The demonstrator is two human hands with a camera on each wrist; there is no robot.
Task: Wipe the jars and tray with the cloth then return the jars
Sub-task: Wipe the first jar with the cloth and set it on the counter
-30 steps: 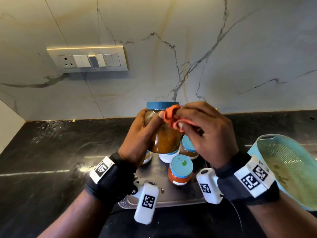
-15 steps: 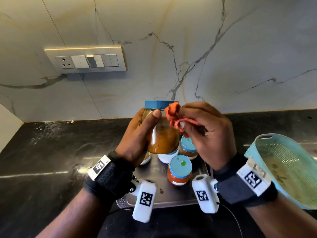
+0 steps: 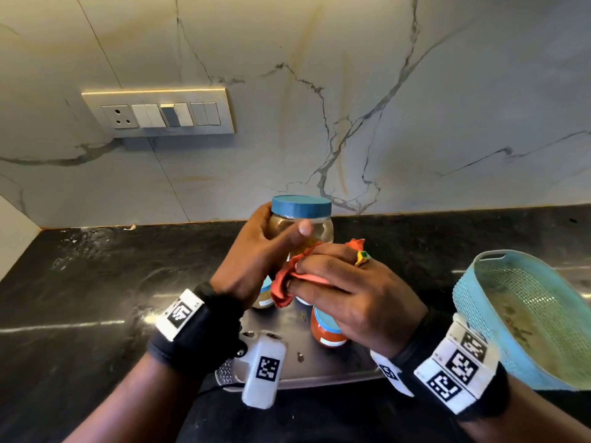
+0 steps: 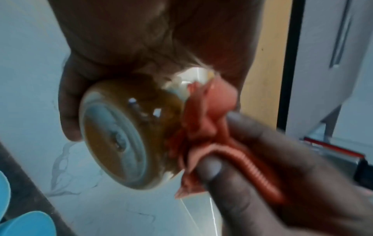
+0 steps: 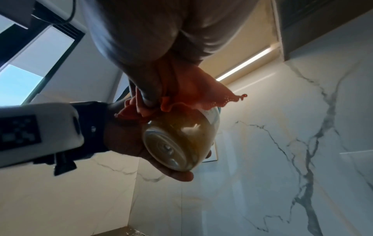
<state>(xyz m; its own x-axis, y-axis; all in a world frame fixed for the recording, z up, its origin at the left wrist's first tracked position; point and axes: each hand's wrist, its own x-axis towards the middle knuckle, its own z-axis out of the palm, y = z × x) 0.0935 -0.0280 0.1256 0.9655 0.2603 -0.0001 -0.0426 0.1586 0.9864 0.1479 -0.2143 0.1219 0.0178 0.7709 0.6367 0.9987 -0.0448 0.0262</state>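
Observation:
A glass jar (image 3: 302,228) with a blue lid and brown powder is held upright above the tray, gripped by my left hand (image 3: 256,254). The left wrist view shows the jar (image 4: 125,137) from below, as does the right wrist view, where the jar (image 5: 179,140) sits under the cloth. My right hand (image 3: 348,292) clutches the orange cloth (image 3: 284,286) and presses it to the jar's lower side. The cloth (image 4: 203,127) is bunched against the glass; in the right wrist view the cloth (image 5: 193,95) drapes over the jar. Several smaller blue-lidded jars, one red (image 3: 326,330), stand on the metal tray (image 3: 300,366).
A teal mesh basket (image 3: 527,318) stands at the right, close to my right wrist. The black counter (image 3: 96,298) stretches left of the tray. A marble wall with a switch panel (image 3: 160,113) rises behind.
My right hand has slid the cloth down from the jar's lid area to its lower side. The left hand keeps its grip on the jar.

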